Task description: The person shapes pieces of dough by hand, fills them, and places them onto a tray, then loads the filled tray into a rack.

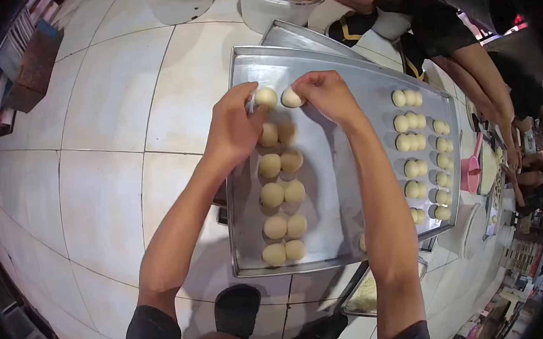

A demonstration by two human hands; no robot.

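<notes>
A large metal tray [327, 229] with a raised rim lies in front of me, holding pale round dough balls. At its far left end, my left hand [235, 124] curves thumb and fingers round one dough ball [266, 98]. Just right of that, my right hand [326, 95] pinches another dough ball [292, 98] from its right side. A small gap separates these two balls. Paired dough balls [272, 195] run in a column down the tray's left part toward me. Smaller clusters of dough balls [409, 141] sit in rows at the right; my right forearm hides part of the tray.
White buckets [268, 10] stand beyond the tray, near a second metal tray [299, 36] partly beneath it. Another person's arm [481, 76] is at the right, past a pink handled container [471, 176]. A smaller pan [364, 296] lies near my feet on the tiled floor [100, 100].
</notes>
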